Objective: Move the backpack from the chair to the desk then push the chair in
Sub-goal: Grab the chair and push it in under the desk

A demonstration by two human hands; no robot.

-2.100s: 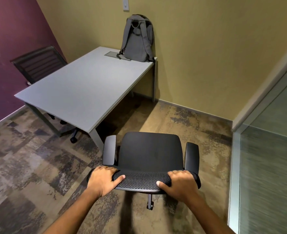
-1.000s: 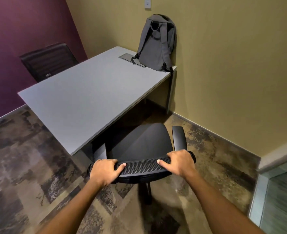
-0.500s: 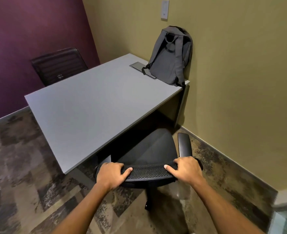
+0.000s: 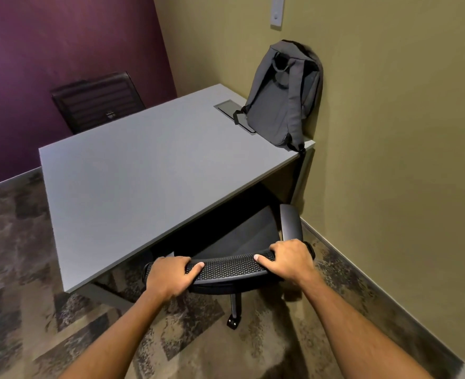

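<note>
A grey backpack [image 4: 280,97] stands upright on the far right corner of the grey desk [image 4: 144,173], leaning against the olive wall. The black office chair [image 4: 228,266] sits at the desk's near right side, its seat partly under the desktop. My left hand [image 4: 169,277] grips the left end of the chair's mesh back top. My right hand [image 4: 290,259] grips the right end. The chair's right armrest [image 4: 290,221] shows beside the desk edge; the left armrest is mostly hidden under the desk.
A second dark chair [image 4: 97,101] stands behind the desk against the purple wall. A flat cable hatch [image 4: 228,108] lies in the desktop beside the backpack. The olive wall [image 4: 390,160] runs close on the right. Patterned carpet [image 4: 34,296] covers the floor.
The chair has rolled forward from open floor to partly under the desk, both hands staying on its back. My view has moved closer to the desk and wall.
</note>
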